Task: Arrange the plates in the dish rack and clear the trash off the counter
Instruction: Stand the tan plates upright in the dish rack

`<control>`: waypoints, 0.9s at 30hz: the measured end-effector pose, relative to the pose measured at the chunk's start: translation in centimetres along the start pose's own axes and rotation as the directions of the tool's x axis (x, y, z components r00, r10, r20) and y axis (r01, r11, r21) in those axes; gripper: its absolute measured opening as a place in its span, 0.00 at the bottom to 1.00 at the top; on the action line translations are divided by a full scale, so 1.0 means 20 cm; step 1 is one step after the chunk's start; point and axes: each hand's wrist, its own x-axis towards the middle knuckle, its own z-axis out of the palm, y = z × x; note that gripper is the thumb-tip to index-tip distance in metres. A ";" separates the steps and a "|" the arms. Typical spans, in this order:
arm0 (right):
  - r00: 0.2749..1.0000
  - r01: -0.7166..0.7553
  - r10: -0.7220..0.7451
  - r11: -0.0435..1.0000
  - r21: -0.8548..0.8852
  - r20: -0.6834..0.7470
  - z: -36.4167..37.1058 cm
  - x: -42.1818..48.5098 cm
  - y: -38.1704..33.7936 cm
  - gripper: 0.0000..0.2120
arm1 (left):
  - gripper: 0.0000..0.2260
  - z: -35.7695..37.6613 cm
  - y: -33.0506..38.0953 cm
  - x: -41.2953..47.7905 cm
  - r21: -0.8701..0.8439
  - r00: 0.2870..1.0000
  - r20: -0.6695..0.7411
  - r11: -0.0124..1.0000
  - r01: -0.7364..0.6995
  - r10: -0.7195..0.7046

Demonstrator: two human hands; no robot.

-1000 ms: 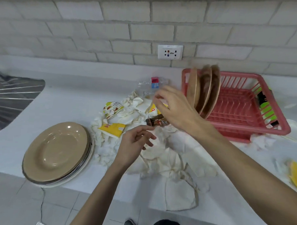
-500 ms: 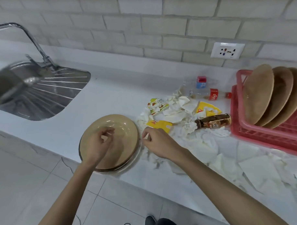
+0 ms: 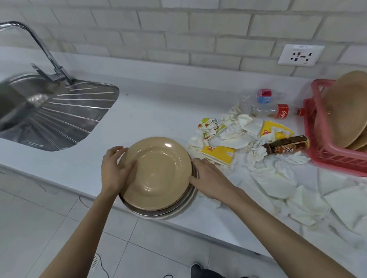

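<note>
On my feed both hands are at the plate stack [image 3: 171, 209], which sits right at the front edge of the counter [image 3: 158, 109]. The left hand [image 3: 115, 169] grips the top plate [image 3: 158, 173] at its left rim, w/ the thumb over the upper face and the fingers curled round the edge. The right hand [image 3: 208, 177] lies against the right rim, thumb touching it; I can't tell if its fingers hook under or just press. The top plate sits offset up and left vs. the plates below, whose rims show at bottom right.

The pink dish rack [image 3: 331, 158] is at far right, w/ tan racked plates [image 3: 346, 109] standing on edge in it, leaning. Trash lies btw stack and rack:
- crumpled tissues [image 3: 276, 183]
- a yellow wrapper [image 3: 218, 153] just beside the right hand
- a brown bottle [image 3: 286, 145] on its side near the rack
- a clear bottle [image 3: 271, 110] w/ red label nearer the wall

The sink [image 3: 54, 117] and faucet [image 3: 42, 44] are far left. A wall outlet [image 3: 301, 55] is above the trash.
</note>
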 end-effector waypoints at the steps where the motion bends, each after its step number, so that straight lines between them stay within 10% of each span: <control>1: 1.000 -0.004 0.004 1.000 0.009 -0.001 0.01 0.00 0.00 0.21 | 0.18 -0.01 0.02 0.00 -0.045 1.000 -0.019 0.999 -0.015 0.015; 8: 0.987 0.000 0.026 0.987 0.161 -0.156 -0.02 0.02 0.00 0.04 | 0.16 -0.04 0.21 0.04 -0.324 0.999 -0.040 0.946 -0.004 -0.009; 22: 0.809 0.325 0.125 0.719 0.614 -0.575 -0.52 -0.34 0.12 0.25 | 0.16 0.42 0.75 -0.11 -0.588 0.997 0.079 0.806 0.066 -0.024; 27: 0.784 0.261 0.076 0.860 0.438 -0.617 -0.77 -0.57 0.23 0.34 | 0.17 0.68 1.00 -0.30 -0.596 0.950 0.298 0.795 0.113 0.088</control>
